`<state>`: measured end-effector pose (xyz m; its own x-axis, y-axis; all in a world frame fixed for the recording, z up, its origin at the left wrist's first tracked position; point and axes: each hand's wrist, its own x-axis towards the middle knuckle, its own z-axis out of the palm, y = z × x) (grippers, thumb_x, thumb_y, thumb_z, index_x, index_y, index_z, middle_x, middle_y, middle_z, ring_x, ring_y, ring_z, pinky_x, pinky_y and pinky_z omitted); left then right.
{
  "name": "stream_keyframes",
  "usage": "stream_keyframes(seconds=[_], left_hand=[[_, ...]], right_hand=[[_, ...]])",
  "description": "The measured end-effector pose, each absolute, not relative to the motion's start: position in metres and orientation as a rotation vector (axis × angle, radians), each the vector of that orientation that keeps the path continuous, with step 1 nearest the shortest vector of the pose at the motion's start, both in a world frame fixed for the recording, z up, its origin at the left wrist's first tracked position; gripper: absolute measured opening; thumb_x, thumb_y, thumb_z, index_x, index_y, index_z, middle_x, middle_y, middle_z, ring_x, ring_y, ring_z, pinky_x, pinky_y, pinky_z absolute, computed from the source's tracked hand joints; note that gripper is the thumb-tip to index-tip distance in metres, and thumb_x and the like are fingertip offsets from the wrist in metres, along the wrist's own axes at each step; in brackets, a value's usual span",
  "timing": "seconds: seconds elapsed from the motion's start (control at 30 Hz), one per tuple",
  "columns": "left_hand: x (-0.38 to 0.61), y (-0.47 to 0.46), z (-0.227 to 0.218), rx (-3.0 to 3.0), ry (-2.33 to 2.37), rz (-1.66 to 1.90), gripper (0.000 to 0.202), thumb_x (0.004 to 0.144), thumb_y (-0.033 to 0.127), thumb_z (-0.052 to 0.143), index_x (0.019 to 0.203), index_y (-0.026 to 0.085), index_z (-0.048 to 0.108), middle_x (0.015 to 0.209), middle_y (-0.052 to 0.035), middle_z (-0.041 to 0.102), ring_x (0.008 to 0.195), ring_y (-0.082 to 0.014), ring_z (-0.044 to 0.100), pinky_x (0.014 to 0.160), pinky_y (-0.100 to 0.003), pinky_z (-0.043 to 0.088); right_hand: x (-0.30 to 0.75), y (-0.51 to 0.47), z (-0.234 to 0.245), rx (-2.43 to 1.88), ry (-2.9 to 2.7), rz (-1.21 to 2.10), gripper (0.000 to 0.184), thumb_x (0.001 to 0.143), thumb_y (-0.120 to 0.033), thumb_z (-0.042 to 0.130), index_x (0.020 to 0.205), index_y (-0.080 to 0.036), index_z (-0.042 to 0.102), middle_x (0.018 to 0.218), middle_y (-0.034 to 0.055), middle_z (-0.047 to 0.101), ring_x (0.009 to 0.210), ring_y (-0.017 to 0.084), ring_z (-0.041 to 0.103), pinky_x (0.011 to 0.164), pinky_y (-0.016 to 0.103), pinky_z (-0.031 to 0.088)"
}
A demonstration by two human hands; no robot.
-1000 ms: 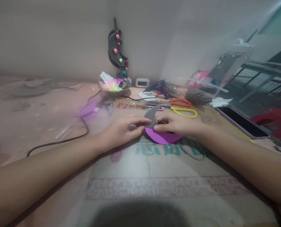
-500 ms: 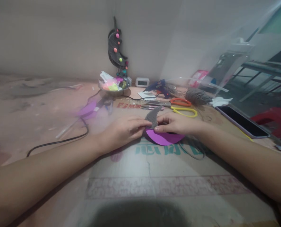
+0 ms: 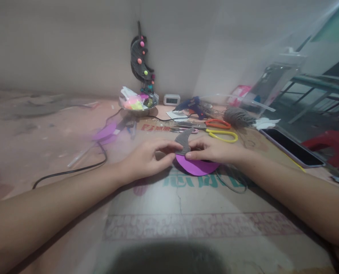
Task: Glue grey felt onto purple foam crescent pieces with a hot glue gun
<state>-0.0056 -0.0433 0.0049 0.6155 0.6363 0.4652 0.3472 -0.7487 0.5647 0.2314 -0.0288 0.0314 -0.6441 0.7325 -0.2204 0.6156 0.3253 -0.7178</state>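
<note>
A purple paper crescent (image 3: 198,166) has its upper tip wound in grey yarn (image 3: 184,142); the lower curve is bare. My right hand (image 3: 207,149) pinches it from the right, thumb in front at the edge of the winding. From the left, my left hand (image 3: 158,154) has its index fingertip on the grey yarn and its thumb at the crescent's left edge, with a gap between the two digits. A loose strand of yarn (image 3: 234,189) loops over the cardboard below my right wrist. The crescent's back is hidden.
Behind my hands lie orange-handled scissors (image 3: 217,123), yellow-handled scissors (image 3: 223,136) and a blue glue gun (image 3: 194,106). A grey yarn bundle (image 3: 237,116) and phone (image 3: 292,147) are right. A bowl (image 3: 137,108) stands under a decorated crescent (image 3: 139,59). A black cable (image 3: 72,169) lies left.
My left thumb has dropped away from the index finger, leaving a gap between them. My right hand and the crescent have barely moved.
</note>
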Motion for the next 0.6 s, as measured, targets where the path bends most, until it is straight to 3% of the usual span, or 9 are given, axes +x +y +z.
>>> stream_keyframes(seconds=[0.6], left_hand=[[-0.0050, -0.0390, -0.0023, 2.214, 0.826, 0.901, 0.024, 0.091, 0.026, 0.054, 0.109, 0.020, 0.070, 0.100, -0.0034, 0.075, 0.087, -0.0155, 0.070, 0.081, -0.028, 0.056]], right_hand=[[0.2322, -0.0292, 0.0315, -1.210, -2.353, 1.379, 0.036, 0.081, -0.052, 0.062, 0.076, -0.017, 0.055, 0.067, -0.0037, 0.040, 0.061, 0.010, 0.037, 0.055, 0.024, 0.027]])
